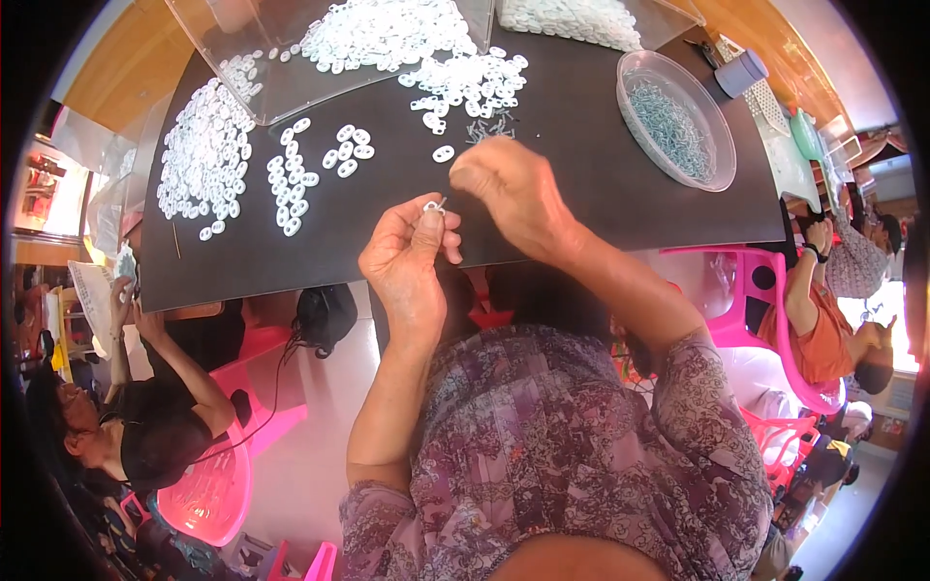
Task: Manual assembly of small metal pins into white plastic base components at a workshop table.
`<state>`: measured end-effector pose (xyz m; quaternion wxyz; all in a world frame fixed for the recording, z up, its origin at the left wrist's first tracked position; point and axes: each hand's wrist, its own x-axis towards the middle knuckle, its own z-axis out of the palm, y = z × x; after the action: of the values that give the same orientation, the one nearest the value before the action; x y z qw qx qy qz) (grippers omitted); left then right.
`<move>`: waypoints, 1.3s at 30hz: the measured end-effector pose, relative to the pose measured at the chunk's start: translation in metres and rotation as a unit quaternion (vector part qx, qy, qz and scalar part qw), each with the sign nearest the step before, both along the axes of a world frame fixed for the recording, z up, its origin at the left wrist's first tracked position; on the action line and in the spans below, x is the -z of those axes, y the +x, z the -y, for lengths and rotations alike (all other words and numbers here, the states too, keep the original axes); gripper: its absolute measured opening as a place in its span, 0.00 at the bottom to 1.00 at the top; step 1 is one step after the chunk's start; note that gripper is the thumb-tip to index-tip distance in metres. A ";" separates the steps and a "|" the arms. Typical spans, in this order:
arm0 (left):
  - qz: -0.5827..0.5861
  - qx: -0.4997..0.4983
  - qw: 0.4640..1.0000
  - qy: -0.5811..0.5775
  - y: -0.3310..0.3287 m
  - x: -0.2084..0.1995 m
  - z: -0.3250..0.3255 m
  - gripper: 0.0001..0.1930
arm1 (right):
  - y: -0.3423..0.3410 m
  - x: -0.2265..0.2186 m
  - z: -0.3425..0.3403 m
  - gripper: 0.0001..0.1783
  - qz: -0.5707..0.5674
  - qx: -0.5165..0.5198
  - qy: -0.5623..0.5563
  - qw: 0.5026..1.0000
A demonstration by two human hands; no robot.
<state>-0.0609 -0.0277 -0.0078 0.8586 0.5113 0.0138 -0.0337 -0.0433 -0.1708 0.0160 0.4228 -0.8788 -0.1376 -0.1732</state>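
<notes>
My left hand (pixel 409 257) pinches a small white oval piece (pixel 433 206) between thumb and fingers, above the near edge of the table. A thin dark pin (pixel 444 201) shows at that piece. Just above it, my right hand (pixel 504 189) is closed, thumb against the fingers; whatever lies in its fingertips is hidden. A single white two-holed piece (pixel 444 154) rests on the dark tabletop beside my right hand. Behind that hand lies a little heap of thin dark pins (pixel 489 126).
White pieces lie in a pile (pixel 205 150) at the left and in a clear tray (pixel 320 101) at the back. A round clear dish (pixel 719 179) of bluish pins stands on the right. Near it is a grey-lidded jar (pixel 741 74). People sit at both sides, with pink chairs (pixel 208 494).
</notes>
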 end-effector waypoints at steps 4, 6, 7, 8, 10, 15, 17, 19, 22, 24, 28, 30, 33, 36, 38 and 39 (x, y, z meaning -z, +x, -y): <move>0.001 -0.003 1.000 -0.001 0.000 0.000 -0.002 0.07 | 0.028 0.009 0.012 0.04 0.131 0.026 -0.155 0.979; 0.004 -0.005 1.000 0.001 0.000 0.000 -0.002 0.07 | 0.036 0.011 0.010 0.05 0.128 0.018 -0.174 0.976; 0.005 -0.008 1.000 0.003 0.000 -0.001 -0.002 0.07 | 0.040 0.012 0.010 0.05 0.144 0.004 -0.219 0.965; 0.006 -0.010 1.000 0.004 0.000 0.000 -0.003 0.07 | 0.044 0.013 0.008 0.05 0.161 -0.013 -0.262 0.952; 0.014 -0.003 1.000 0.005 0.001 0.001 -0.003 0.08 | 0.050 0.015 0.007 0.05 0.176 -0.030 -0.297 0.938; 0.013 -0.005 1.000 0.004 0.001 0.001 -0.004 0.07 | 0.052 0.009 0.001 0.08 0.170 -0.052 -0.339 0.924; 0.013 -0.008 1.000 0.008 0.001 0.000 -0.004 0.07 | 0.050 0.009 0.003 0.09 0.143 -0.077 -0.289 0.944; 0.007 -0.005 1.000 0.002 0.001 0.000 -0.003 0.07 | 0.041 0.007 0.004 0.11 0.119 -0.068 -0.235 0.962; -0.004 0.002 1.000 -0.015 0.001 0.000 -0.004 0.07 | 0.028 0.001 0.007 0.13 0.037 -0.063 -0.113 0.991; -0.001 0.005 1.000 -0.018 0.000 -0.003 -0.004 0.07 | 0.021 -0.004 0.007 0.13 -0.020 -0.060 -0.047 0.997; 0.007 0.013 1.000 -0.026 -0.002 -0.012 0.001 0.08 | 0.007 -0.005 0.001 0.09 -0.179 -0.019 0.293 0.939; 0.015 0.014 0.999 -0.026 -0.002 -0.012 0.002 0.08 | 0.001 -0.005 -0.005 0.08 -0.183 -0.019 0.359 0.915; 0.024 0.016 0.999 -0.033 -0.003 -0.012 0.002 0.07 | -0.009 -0.003 -0.012 0.09 -0.185 -0.006 0.433 0.882; 0.022 0.017 0.999 -0.043 -0.005 -0.015 0.002 0.07 | -0.014 -0.004 -0.014 0.07 -0.150 0.001 0.440 0.886; 0.019 0.017 0.999 -0.048 -0.006 -0.018 0.001 0.07 | -0.016 -0.002 -0.011 0.06 -0.143 -0.001 0.415 0.898; 0.020 0.014 0.999 -0.046 -0.005 -0.019 0.000 0.07 | -0.018 -0.002 -0.008 0.05 -0.136 -0.004 0.390 0.911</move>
<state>-0.0662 -0.0280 0.0115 0.8807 0.4721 -0.0124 -0.0358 -0.0610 -0.1625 0.0181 0.7473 -0.6583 -0.0041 -0.0902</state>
